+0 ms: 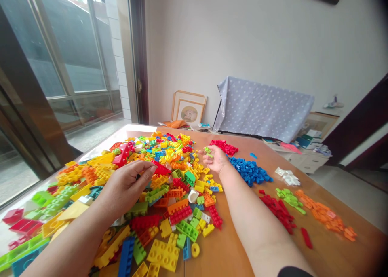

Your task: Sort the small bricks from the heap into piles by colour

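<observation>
My left hand [129,184] hovers over the big mixed pile of toy building bricks [169,192], thumb and fingers pressed together. A long red brick [161,168] shows just beyond its fingertips; I cannot tell whether they touch it or pinch something smaller. My right hand [216,160], palm turned partly up, is closed around small light green bricks [207,151] at the pile's right edge. Behind that hand is a heap of small red bricks [224,146], and to its right a heap of blue bricks [250,171].
Sorted groups lie on the right of the wooden table [236,248]: white bricks [287,176], light green bricks [290,199], dark red bricks [277,212] and orange bricks [325,215]. One red brick [306,238] lies apart. Beyond the table stands something under a dotted cloth [263,107].
</observation>
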A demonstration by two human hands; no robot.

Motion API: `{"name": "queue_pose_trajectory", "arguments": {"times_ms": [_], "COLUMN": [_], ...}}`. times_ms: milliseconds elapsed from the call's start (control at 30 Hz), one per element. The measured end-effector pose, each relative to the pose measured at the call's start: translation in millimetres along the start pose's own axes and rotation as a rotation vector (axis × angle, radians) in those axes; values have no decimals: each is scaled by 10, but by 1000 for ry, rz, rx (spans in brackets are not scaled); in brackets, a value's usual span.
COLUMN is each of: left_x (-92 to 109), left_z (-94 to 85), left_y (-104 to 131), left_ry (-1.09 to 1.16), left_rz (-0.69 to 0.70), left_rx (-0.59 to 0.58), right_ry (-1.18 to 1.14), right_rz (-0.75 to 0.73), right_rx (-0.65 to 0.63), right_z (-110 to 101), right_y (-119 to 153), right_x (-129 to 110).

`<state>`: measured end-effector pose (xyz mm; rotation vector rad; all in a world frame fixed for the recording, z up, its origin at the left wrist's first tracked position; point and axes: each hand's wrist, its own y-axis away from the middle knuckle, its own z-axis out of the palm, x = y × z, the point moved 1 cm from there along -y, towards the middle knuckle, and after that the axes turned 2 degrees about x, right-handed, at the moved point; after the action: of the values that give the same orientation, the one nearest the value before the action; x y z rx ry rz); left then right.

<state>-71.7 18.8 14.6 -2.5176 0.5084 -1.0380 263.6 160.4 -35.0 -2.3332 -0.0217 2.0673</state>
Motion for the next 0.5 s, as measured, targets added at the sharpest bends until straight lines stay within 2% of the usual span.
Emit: {"name": "queue_pose_trajectory", "arguments": {"times_ms": [100,200,333,500], "left_x": [0,-8,-17,-35], "left_z": [-2,-3,1,11], "left_y": [-4,-4,-5,-10], "left_ry": [-12,-18,-14,-14], "left_rz": [11,14,20,28], "left_rx": [-1,-1,-3,4], "right_ry": [-26,76,217,247], "right_rz": [-11,-5,-43,-59], "right_rx": [-44,-57,-27,28], "right_z": [32,147,296,369], "right_y": [59,73,49,49], "right_x": [11,94,156,143]}}
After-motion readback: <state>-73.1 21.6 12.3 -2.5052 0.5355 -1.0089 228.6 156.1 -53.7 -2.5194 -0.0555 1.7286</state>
